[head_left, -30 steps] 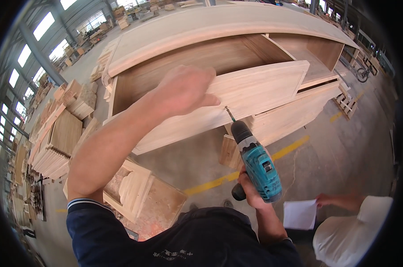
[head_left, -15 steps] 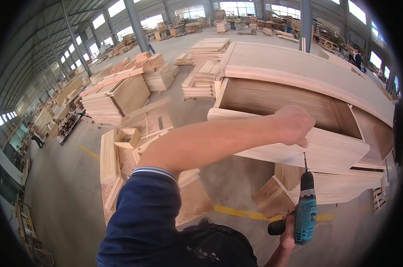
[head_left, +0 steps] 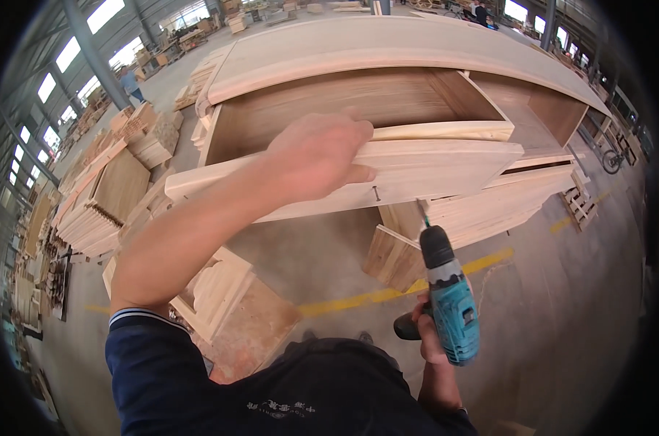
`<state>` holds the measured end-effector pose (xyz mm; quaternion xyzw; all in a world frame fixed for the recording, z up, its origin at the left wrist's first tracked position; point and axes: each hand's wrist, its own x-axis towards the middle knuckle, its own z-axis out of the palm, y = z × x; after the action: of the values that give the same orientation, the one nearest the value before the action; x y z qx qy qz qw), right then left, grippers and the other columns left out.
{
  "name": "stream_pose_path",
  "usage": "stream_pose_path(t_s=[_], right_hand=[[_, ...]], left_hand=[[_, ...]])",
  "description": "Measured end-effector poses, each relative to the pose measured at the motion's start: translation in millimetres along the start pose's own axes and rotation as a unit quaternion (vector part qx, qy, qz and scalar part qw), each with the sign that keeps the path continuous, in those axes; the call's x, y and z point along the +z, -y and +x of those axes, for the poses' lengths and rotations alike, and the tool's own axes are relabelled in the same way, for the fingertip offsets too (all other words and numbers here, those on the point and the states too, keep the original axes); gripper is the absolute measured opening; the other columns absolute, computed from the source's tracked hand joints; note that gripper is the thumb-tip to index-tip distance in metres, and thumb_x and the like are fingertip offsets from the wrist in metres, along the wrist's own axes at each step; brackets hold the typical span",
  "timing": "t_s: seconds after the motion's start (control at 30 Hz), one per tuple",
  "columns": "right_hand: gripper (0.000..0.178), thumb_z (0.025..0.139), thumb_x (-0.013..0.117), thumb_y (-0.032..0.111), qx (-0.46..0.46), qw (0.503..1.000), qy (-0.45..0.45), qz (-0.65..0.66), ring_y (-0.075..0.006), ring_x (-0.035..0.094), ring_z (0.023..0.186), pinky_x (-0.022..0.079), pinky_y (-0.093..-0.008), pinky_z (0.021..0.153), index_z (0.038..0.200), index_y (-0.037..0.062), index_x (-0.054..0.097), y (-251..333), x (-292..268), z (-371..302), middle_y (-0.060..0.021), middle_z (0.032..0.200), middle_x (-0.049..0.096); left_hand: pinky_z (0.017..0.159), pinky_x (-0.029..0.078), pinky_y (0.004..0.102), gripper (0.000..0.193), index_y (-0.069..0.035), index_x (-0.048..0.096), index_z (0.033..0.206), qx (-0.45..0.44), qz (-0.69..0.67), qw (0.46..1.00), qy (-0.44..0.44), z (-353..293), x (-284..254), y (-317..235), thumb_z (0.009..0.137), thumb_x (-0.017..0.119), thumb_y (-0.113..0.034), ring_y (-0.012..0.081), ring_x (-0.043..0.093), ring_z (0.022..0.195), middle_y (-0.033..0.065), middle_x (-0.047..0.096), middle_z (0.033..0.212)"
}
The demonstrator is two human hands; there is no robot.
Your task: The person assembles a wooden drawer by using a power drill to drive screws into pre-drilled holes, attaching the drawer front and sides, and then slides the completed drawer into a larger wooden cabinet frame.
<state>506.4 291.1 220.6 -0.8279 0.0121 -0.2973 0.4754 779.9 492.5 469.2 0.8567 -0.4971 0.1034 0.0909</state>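
Observation:
My left hand (head_left: 322, 156) is closed over the top edge of a pale wooden drawer front (head_left: 445, 163), thumb on its outer face. Behind this panel is the open drawer box (head_left: 344, 98), pulled out of a long wooden cabinet (head_left: 395, 43). One dark screw (head_left: 376, 193) sticks partly out of the drawer front, right of and below my thumb. My right hand (head_left: 430, 334) grips a teal and black cordless drill (head_left: 451, 312) by its handle. The drill's bit points up near the panel's lower edge, right of the screw and apart from it.
A second pale front (head_left: 511, 200) and a brown wooden panel (head_left: 393, 258) are below the drawer. Lower left, wooden parts (head_left: 217, 291) lie on a worn board (head_left: 249, 327). Stacked boards (head_left: 111, 196) stand farther left. A yellow line (head_left: 351, 299) crosses the floor.
My view has turned, so the cabinet appears farther left. The drill bit, earlier close to the drawer front beneath my left hand, is now right of the screw. A gap now shows behind the front panel.

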Motion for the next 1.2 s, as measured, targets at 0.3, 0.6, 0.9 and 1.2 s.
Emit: stream_pose_path(t_s=[0.3,0.6,0.9,1.2], right_hand=[[0.059,0.080,0.069,0.006,0.022,0.992,0.122,0.035,-0.0267,0.065,0.104,0.051,-0.0363,0.091,0.136,0.0010,0.052,-22,-21,-17,-0.0156,0.118,0.065],[0.081,0.077,0.073,0.010,-0.072,0.839,0.529,0.105,-0.0354,0.061,0.123,0.047,-0.0408,0.103,0.150,0.0028,0.039,-27,110,22,-0.0226,0.134,0.060],[0.063,0.076,0.067,0.003,-0.338,0.665,0.663,-0.058,-0.0437,0.060,0.112,0.048,-0.0511,0.093,0.137,0.0096,0.054,-58,335,-20,-0.0218,0.123,0.062],[0.077,0.071,0.079,0.015,-0.426,0.581,0.690,-0.074,-0.0373,0.059,0.112,0.047,-0.0476,0.094,0.141,0.0137,0.048,-33,470,-65,-0.0147,0.121,0.061]], left_hand=[[0.075,0.050,0.0511,0.039,-0.002,0.052,0.096,-0.140,-0.041,0.989,0.019,-118,-39,-24,0.094,0.068,-0.038,0.0427,0.062,0.083,0.0207,0.059,0.093],[0.058,0.042,0.0404,0.039,-0.005,0.056,0.082,-0.331,-0.106,0.929,-0.127,-268,-73,-91,0.080,0.085,-0.030,0.0309,0.055,0.067,0.0116,0.053,0.078],[0.067,0.048,0.0313,0.031,-0.001,0.068,0.098,-0.521,-0.179,0.757,-0.352,-378,-33,-124,0.079,0.087,-0.017,0.0160,0.059,0.075,0.0045,0.063,0.084],[0.064,0.047,0.0268,0.030,0.003,0.065,0.088,-0.717,-0.182,0.521,-0.425,-480,8,-98,0.079,0.088,-0.015,0.0071,0.055,0.072,0.0021,0.062,0.075]])
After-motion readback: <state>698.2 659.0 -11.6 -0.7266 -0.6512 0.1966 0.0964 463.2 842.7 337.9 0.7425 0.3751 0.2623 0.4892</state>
